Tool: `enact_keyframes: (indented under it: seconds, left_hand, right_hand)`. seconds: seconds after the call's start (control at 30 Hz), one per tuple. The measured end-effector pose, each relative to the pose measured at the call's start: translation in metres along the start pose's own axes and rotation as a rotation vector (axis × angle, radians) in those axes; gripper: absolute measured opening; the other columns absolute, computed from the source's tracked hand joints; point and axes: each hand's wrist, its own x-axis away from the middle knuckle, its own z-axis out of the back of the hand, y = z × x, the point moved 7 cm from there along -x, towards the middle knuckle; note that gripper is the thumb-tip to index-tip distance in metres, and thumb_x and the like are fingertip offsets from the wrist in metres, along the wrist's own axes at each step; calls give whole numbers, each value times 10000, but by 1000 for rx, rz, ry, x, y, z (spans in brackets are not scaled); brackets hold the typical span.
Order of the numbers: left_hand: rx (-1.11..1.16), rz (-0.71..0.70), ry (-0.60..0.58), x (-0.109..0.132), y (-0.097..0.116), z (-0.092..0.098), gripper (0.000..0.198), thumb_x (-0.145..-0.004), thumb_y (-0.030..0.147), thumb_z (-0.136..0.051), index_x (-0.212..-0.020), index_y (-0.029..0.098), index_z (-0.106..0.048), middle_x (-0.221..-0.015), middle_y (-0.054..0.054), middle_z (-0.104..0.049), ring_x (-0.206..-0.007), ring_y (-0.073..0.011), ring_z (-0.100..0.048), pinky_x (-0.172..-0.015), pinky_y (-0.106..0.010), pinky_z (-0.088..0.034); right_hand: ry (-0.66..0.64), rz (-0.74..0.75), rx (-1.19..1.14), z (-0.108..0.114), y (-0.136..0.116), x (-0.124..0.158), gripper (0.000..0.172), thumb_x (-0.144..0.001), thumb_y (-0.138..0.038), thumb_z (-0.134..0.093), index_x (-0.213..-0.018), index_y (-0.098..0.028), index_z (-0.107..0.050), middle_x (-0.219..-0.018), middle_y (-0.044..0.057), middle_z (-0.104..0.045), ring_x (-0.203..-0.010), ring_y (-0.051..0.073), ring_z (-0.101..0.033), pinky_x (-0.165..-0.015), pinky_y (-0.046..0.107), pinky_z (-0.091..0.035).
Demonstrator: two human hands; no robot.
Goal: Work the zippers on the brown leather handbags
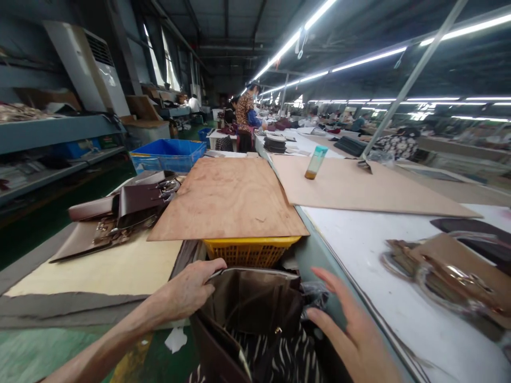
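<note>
A dark brown bag (259, 295) stands open at the bottom middle, its lining and a small metal fitting showing inside. My left hand (189, 290) pinches the bag's upper left rim between thumb and fingers. To the right of the bag is my right hand (351, 324), slightly blurred, with thumb and fingers apart and nothing between them. Clear crumpled plastic (316, 295) lies between the bag's right edge and that hand. Patterned black-and-white cloth (279, 354) shows below the bag.
A plywood board (235, 197) lies over a yellow basket (251, 252). Brown bags (138, 205) are piled at left, near a blue bin (170, 154). On the right table are a tan bag (459, 266) and a bottle (316, 162). A person (244, 114) stands farther back.
</note>
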Motion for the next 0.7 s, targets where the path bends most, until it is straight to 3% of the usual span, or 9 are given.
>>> enact_keyframes:
  seconds: [0.1,0.2,0.27,0.37,0.53,0.63,0.7]
  left_hand:
    - [16,-22,-10,2,3,-2,327,-603,60,-364,-839,205,-538,-792,2,-599,-800,-180,-550,-662,-235,-357]
    - [90,-63,-32,7,5,-5,385,-631,57,-358,-932,219,-536,-826,11,-613,-790,-166,-557,-666,-229,-368]
    - [115,-72,-57,10,3,-5,469,-642,55,-363,-1048,236,-513,-893,12,-622,-816,-164,-561,-682,-226,-378]
    - [67,-110,-93,9,-3,3,543,-657,58,-384,-1154,258,-470,-1020,6,-604,-921,-174,-545,-759,-230,-380]
    - [-146,-199,-127,-16,-20,20,445,-651,78,-453,-1062,228,-530,-936,3,-618,-889,-182,-554,-735,-227,-398]
    - [-330,-164,-91,-26,-28,18,406,-667,58,-430,-1016,230,-548,-879,-10,-629,-865,-196,-571,-720,-251,-412]
    - [-363,-135,-52,-24,-26,12,436,-675,39,-408,-1050,229,-521,-940,-27,-626,-913,-206,-566,-767,-283,-417]
  right_hand:
    - [-264,19,73,-28,-22,-22,590,-704,-369,-592,-1254,-269,-406,-1282,28,-481,-1174,243,-412,-995,365,-288]
    - [-418,53,153,-43,-31,-35,448,-691,-328,-600,-1131,-280,-534,-1114,13,-604,-1047,242,-512,-890,343,-366]
    - [-440,70,218,-45,-32,-40,345,-716,-355,-574,-1056,-297,-593,-1046,5,-636,-1009,248,-531,-853,345,-378]
    - [-431,81,280,-46,-30,-40,327,-744,-378,-541,-1053,-302,-614,-1022,8,-652,-993,257,-542,-850,349,-379]
    - [-413,196,388,-65,-38,-22,301,-776,-327,-480,-1031,-265,-627,-953,40,-676,-883,251,-599,-752,329,-448]
    - [-394,304,456,-77,-43,-7,273,-786,-307,-449,-972,-240,-636,-882,54,-687,-769,243,-630,-680,337,-485]
    - [-334,349,453,-74,-44,-2,274,-779,-323,-463,-962,-219,-638,-880,71,-692,-751,246,-642,-651,328,-503]
